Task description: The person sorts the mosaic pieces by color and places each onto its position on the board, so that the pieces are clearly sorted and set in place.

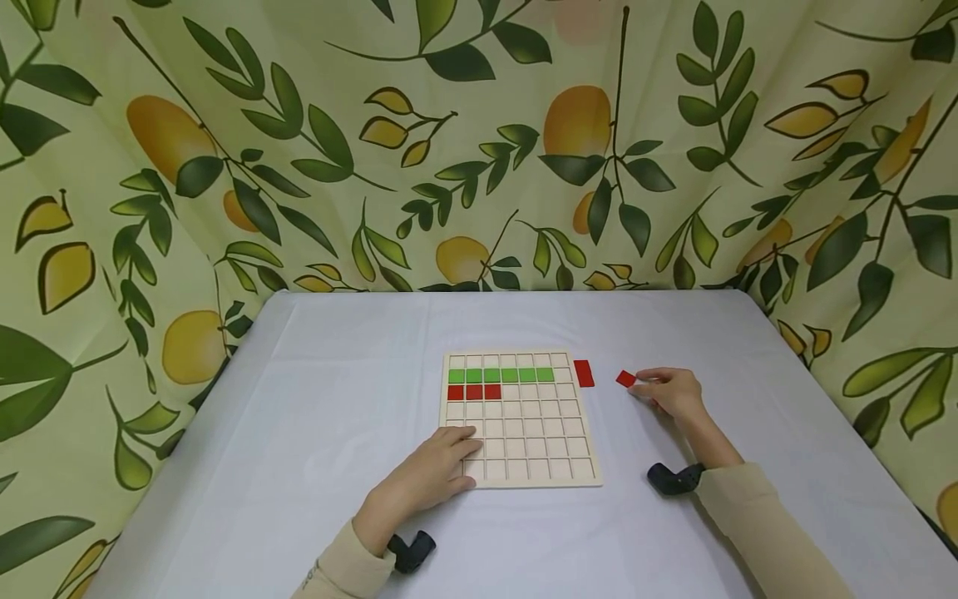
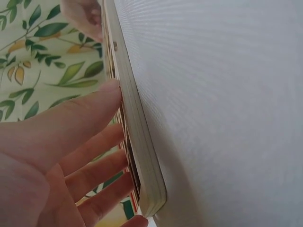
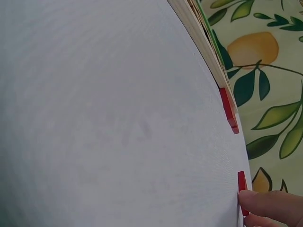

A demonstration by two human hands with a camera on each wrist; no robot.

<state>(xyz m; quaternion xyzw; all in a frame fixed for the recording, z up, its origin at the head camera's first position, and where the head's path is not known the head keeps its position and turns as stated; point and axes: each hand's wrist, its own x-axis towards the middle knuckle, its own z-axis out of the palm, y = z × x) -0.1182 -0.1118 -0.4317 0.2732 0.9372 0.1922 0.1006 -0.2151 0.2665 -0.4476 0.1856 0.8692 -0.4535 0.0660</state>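
Note:
A pale wooden grid board (image 1: 535, 449) lies flat on the table. Its second row from the far side holds several green square tiles (image 1: 491, 376), and the row below has three red tiles (image 1: 474, 392) at the left. My left hand (image 1: 430, 470) rests with spread fingers on the board's near left corner; the left wrist view shows the thumb (image 2: 90, 111) at the board's edge. To the right of the board, my right hand (image 1: 671, 391) pinches a red square tile (image 1: 625, 378) at its corner, thumb and forefinger together. More red shows beneath the fingers, mostly hidden.
Against the board's far right edge lies a red oblong piece (image 1: 584, 373), also seen in the right wrist view. A white cloth (image 1: 299, 399) covers the table. Behind it hangs a leaf-and-fruit patterned curtain (image 1: 479, 166). Each wrist carries a black device.

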